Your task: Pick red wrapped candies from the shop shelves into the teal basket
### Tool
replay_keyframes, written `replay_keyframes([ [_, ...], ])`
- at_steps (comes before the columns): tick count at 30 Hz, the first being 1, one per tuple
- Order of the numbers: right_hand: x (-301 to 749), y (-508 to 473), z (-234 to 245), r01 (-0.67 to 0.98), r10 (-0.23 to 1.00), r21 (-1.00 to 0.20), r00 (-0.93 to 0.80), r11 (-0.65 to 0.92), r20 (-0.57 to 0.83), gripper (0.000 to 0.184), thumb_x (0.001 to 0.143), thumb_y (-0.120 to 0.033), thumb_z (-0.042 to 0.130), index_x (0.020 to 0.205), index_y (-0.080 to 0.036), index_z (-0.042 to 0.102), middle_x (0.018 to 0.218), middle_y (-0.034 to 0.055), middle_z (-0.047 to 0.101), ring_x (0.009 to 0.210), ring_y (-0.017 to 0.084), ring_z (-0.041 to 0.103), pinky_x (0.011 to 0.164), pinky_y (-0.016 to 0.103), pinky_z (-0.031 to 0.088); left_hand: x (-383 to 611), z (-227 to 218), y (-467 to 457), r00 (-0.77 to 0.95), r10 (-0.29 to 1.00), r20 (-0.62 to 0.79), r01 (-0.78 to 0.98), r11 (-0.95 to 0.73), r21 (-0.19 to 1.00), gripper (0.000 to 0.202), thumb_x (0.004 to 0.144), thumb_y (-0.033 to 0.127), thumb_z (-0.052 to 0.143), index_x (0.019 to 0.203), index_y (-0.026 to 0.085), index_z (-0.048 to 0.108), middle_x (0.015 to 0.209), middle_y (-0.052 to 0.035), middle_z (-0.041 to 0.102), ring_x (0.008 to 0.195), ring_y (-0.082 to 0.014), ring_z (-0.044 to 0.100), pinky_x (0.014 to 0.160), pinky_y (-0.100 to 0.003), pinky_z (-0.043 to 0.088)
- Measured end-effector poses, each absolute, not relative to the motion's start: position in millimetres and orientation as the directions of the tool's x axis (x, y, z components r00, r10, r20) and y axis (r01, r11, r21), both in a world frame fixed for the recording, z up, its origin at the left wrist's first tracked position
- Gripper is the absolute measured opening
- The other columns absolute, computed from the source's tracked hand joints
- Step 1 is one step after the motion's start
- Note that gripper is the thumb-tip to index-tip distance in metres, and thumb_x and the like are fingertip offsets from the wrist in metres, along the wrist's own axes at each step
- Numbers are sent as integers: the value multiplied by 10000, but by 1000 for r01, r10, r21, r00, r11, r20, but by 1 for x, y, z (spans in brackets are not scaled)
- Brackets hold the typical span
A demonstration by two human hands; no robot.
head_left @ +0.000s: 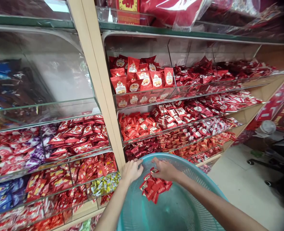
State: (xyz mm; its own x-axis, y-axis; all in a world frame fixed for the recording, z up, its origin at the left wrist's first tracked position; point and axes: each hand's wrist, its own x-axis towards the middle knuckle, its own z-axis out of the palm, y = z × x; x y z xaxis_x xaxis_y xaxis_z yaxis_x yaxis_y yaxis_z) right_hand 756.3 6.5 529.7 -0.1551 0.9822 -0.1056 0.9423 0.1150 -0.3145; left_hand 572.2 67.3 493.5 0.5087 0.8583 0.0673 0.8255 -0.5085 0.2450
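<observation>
My left hand (pixel 132 170) is over the left part of the rim of a teal plastic basket (pixel 208 183), its fingers curved inward and apart, with nothing seen in them. My right hand (pixel 166 170) reaches over the basket from the right. Its thumb and forefinger are spread beside a cluster of small red candy packets (pixel 156 187) with dark lettering on pale patches. The cluster is inside the basket's outline, just below the right hand; whether it touches the bottom I cannot tell. Similar red packets (pixel 139 126) fill a shelf compartment just beyond the basket.
Tiered shelves with clear fronts hold red cookie packets (pixel 144 80), red-and-white packets (pixel 175 115) and yellow wrapped candies (pixel 105 184). A wooden post (pixel 99 77) divides the shelving. To the right are tiled floor (pixel 238 183) and a chair's wheeled base (pixel 259 163).
</observation>
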Motion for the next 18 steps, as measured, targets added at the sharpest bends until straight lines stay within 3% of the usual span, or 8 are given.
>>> replay_keyframes([
  [5, 742, 10, 503, 987, 996, -155, 22, -35, -84, 542, 751, -325, 543, 1223, -88, 422, 931, 181, 654, 952, 314, 572, 756, 375, 400, 572, 494, 66, 485, 874, 36, 838, -475, 269, 404, 826, 365, 377, 1200, 304, 517, 1186, -15, 573, 1060, -179, 533, 934, -308, 386],
  [9, 742, 12, 507, 993, 998, -106, 58, -61, -29, 515, 756, -342, 565, 1191, -89, 456, 885, 181, 660, 912, 316, 587, 727, 364, 406, 572, 498, 64, 464, 886, 15, 848, -449, 281, 405, 824, 367, 385, 1205, 311, 510, 1194, -8, 565, 1068, -169, 522, 941, -288, 372],
  [13, 747, 17, 554, 972, 975, -214, -53, 99, 214, 270, 848, -366, 436, 985, -164, 552, 793, 81, 652, 757, 199, 597, 622, 257, 377, 571, 497, 64, 485, 874, 40, 839, -477, 262, 402, 822, 362, 381, 1201, 319, 508, 1154, -11, 585, 1030, -174, 542, 895, -286, 399],
  [15, 749, 22, 590, 934, 922, -272, -120, 230, 368, 233, 880, -340, 377, 856, -199, 561, 733, 28, 623, 692, 148, 564, 590, 226, 349, 570, 495, 65, 485, 873, 51, 838, -481, 257, 405, 822, 366, 379, 1201, 308, 510, 1130, -21, 599, 1022, -178, 547, 891, -287, 400],
  [18, 752, 41, 637, 887, 824, -282, -167, 365, 542, 185, 874, -290, 405, 843, -200, 564, 716, 9, 592, 692, 130, 525, 630, 219, 347, 570, 492, 66, 483, 874, 51, 839, -479, 257, 414, 826, 376, 375, 1204, 285, 516, 1130, -41, 600, 1025, -181, 548, 906, -286, 390],
])
